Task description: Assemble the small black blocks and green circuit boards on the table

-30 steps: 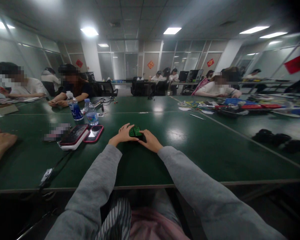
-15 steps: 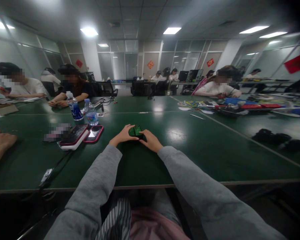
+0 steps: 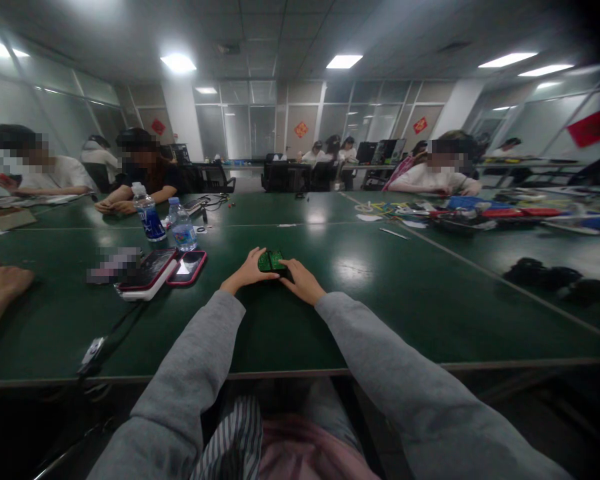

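A small green circuit board (image 3: 271,260) with black edges and a dark strip across it is held between my two hands, just above or on the green table. My left hand (image 3: 251,267) grips its left side, with the thumb along the near edge. Wrapped round the right side is my right hand (image 3: 303,280), one finger lying over the board's right part. The fingers beneath and behind the board are hidden. Details on the board are too small to make out.
Left of my hands lie a pink-rimmed phone (image 3: 187,268), a second phone on a white box (image 3: 147,272) and two bottles (image 3: 182,227). Tools and cables (image 3: 473,213) lie at the right, near dark objects (image 3: 545,272). A neighbour's hand (image 3: 7,283) rests at far left.
The board has tilted slightly, and more of its green left part shows beside my left thumb. My hands have stayed in nearly the same place.
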Motion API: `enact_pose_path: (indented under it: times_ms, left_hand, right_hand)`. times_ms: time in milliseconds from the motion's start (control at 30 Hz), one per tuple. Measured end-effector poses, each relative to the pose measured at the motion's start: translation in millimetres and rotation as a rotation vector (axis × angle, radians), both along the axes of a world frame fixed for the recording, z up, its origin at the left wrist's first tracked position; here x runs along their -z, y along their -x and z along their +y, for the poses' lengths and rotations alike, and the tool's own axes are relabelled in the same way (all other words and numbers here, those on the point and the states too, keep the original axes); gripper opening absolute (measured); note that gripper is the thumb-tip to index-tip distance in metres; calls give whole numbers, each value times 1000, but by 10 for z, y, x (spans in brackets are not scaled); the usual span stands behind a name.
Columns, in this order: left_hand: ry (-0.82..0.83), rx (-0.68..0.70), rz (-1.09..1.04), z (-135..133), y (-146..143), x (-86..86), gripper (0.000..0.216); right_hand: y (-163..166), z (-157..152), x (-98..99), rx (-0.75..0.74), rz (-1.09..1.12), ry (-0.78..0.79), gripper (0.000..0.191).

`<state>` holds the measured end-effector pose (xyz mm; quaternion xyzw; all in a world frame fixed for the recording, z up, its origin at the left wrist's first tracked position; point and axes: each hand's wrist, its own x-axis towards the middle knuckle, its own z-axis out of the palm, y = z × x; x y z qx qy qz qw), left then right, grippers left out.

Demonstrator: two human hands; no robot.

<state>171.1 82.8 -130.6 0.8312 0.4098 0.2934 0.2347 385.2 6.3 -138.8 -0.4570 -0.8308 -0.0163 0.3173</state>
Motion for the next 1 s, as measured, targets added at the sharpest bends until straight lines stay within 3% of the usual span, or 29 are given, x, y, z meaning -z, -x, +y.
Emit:
enact_pose_path:
  times_ms: [467, 1000]
  left_hand:
    - [59, -11, -40, -49, -2, -40, 128]
    - [111, -26, -85, -24, 22, -72, 129]
  right_hand:
    - [8, -9, -10, 11, -41, 35, 48]
    - [22, -51, -62, 16, -108, 41, 48]
